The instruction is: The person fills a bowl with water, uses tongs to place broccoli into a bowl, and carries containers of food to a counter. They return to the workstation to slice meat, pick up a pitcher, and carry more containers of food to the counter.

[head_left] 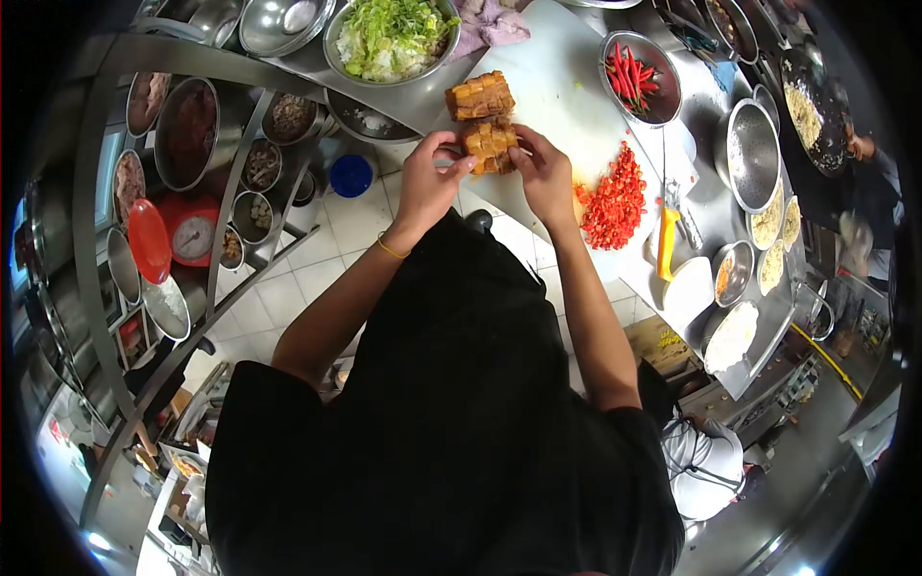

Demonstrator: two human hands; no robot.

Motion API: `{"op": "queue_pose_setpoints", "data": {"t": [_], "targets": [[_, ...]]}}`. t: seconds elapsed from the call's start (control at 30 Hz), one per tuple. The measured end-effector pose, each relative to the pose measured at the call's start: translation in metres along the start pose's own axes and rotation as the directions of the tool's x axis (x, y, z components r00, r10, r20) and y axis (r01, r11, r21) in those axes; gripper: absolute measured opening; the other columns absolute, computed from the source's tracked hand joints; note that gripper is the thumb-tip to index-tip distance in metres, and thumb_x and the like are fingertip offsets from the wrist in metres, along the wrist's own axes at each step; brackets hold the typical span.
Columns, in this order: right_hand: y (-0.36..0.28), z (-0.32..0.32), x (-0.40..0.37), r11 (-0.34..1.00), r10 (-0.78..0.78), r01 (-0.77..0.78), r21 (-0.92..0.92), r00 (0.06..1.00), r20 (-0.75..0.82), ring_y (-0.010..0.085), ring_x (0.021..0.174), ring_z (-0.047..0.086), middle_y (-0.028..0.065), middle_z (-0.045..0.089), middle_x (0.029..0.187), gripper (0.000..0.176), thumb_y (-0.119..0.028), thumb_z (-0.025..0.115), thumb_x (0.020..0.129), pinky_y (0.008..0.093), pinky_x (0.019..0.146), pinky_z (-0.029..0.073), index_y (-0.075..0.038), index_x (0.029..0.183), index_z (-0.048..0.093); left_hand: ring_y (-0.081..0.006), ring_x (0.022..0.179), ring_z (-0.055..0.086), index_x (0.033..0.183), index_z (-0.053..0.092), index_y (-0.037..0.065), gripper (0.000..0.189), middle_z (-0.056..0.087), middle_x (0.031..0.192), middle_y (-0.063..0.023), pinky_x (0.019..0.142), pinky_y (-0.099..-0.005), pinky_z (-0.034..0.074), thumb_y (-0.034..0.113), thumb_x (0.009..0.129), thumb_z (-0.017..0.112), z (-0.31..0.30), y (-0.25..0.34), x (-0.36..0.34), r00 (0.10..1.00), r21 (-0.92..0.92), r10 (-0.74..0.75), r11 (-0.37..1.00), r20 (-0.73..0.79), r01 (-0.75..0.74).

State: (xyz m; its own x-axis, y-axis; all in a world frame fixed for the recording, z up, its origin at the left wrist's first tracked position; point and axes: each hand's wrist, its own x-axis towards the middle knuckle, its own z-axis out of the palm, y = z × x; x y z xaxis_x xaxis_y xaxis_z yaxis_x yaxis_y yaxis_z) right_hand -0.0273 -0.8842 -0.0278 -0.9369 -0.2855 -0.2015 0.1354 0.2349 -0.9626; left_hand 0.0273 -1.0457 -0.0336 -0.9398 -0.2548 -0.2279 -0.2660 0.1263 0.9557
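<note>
A browned, deeply scored block of what looks like pork belly [490, 144] lies between my two hands at the edge of the white cutting board [552, 72]. My left hand [432, 182] holds its left side, the thumb and fingers curled around that edge. On the opposite side, my right hand [545, 178] grips it with the thumb on the near face. A second scored block [480, 96] sits just beyond, touching or nearly touching the first. Chopped red chillies [617, 200] are heaped on the board right of my right hand.
A yellow-handled knife [667, 245] lies right of the chillies. Whole red chillies fill a metal bowl [677, 96] at the back. A bowl of shredded greens [336, 43] stands back left. Metal pans of ingredients line the left rack [91, 182]. A person works at a wok [834, 158] far right.
</note>
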Motion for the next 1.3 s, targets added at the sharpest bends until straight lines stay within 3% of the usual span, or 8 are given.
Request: {"op": "queue_pose_setpoints", "data": {"t": [0.2,0.37,0.6,0.67,0.8,1.03,1.1,1.3], "targets": [[-0.043,-0.012,-0.012,0.986,0.036,-0.033,0.165,0.999,-0.016,0.0184,0.090,0.061,0.0128,0.061,0.103,0.030,0.003,0.056,0.085,0.0282,0.077,0.050,0.007,0.114,0.053,-0.0109,0.084,0.056,0.107,0.051,-0.006,0.031,0.057,0.096,-0.0075,0.075,-0.0263,0.050,0.003,0.080,0.064,-0.002,0.034,-0.018,0.999,-0.314,0.006,0.949,0.035,0.005],[-0.063,-0.013,0.039,0.992,-0.089,0.090,0.092,0.996,-0.007,0.0159,0.083,0.061,0.0130,0.062,0.100,0.030,-0.005,0.061,0.084,0.0276,0.074,0.050,0.007,0.112,0.056,-0.0121,0.083,0.057,0.106,0.052,-0.005,0.029,0.058,0.097,-0.0076,0.072,-0.0267,0.050,0.006,0.081,0.064,-0.012,0.048,0.031,0.993,-0.206,0.109,0.972,-0.044,-0.116],[-0.026,-0.012,0.074,0.984,-0.013,-0.008,0.180,0.993,0.115,0.0157,0.099,0.055,0.0100,0.057,0.114,0.038,-0.016,0.059,0.087,0.0282,0.085,0.045,0.002,0.119,0.053,-0.0142,0.092,0.053,0.110,0.049,0.003,0.044,0.055,0.104,-0.0072,0.074,-0.0330,0.045,0.027,0.079,0.068,-0.019,0.030,0.055,0.998,-0.096,-0.059,0.994,0.027,0.061],[-0.031,-0.015,0.075,0.957,0.064,-0.126,0.263,0.971,0.232,0.0164,0.105,0.052,0.0078,0.056,0.115,0.043,-0.027,0.056,0.088,0.0302,0.093,0.040,-0.001,0.123,0.051,-0.0147,0.099,0.048,0.113,0.047,0.008,0.049,0.053,0.107,-0.0042,0.082,-0.0403,0.040,0.036,0.078,0.066,-0.025,0.037,0.058,0.900,-0.264,-0.362,0.868,0.244,0.421],[-0.035,-0.023,0.066,0.949,0.129,-0.195,0.247,0.957,0.260,0.0162,0.101,0.055,0.0092,0.060,0.110,0.048,-0.032,0.060,0.086,0.0321,0.092,0.042,-0.002,0.122,0.053,-0.0153,0.103,0.046,0.107,0.049,0.013,0.039,0.051,0.107,-0.0017,0.088,-0.0420,0.035,0.037,0.080,0.064,-0.026,0.022,0.059,0.916,-0.367,-0.281,0.851,0.286,0.375],[-0.061,-0.087,-0.036,0.939,-0.061,0.091,0.330,0.993,-0.099,0.0145,0.096,0.057,0.0105,0.062,0.108,0.044,-0.024,0.065,0.083,0.0294,0.087,0.044,-0.004,0.120,0.055,-0.0176,0.104,0.047,0.108,0.046,0.001,0.030,0.050,0.106,-0.0092,0.089,-0.0330,0.040,0.014,0.085,0.060,0.028,0.093,0.021,0.872,-0.327,0.073,0.939,0.484,0.102],[-0.061,-0.125,-0.084,0.854,-0.044,0.131,0.504,0.982,-0.181,0.0161,0.103,0.055,0.0122,0.060,0.111,0.048,-0.015,0.064,0.083,0.0297,0.091,0.044,-0.005,0.127,0.049,-0.0178,0.101,0.049,0.109,0.045,0.002,0.036,0.049,0.105,-0.0086,0.089,-0.0327,0.041,0.014,0.081,0.063,0.073,0.114,0.005,0.780,-0.236,0.180,0.971,0.600,-0.042],[0.014,-0.252,-0.218,0.859,0.068,0.193,0.475,0.876,-0.478,0.0232,0.118,0.047,0.0112,0.049,0.126,0.060,-0.010,0.067,0.079,0.0352,0.098,0.041,-0.004,0.132,0.040,-0.0186,0.106,0.045,0.110,0.037,0.004,0.055,0.045,0.108,-0.0093,0.090,-0.0334,0.042,0.013,0.070,0.075,0.261,0.111,-0.055,0.482,-0.213,0.184,0.977,0.857,0.005]]}}
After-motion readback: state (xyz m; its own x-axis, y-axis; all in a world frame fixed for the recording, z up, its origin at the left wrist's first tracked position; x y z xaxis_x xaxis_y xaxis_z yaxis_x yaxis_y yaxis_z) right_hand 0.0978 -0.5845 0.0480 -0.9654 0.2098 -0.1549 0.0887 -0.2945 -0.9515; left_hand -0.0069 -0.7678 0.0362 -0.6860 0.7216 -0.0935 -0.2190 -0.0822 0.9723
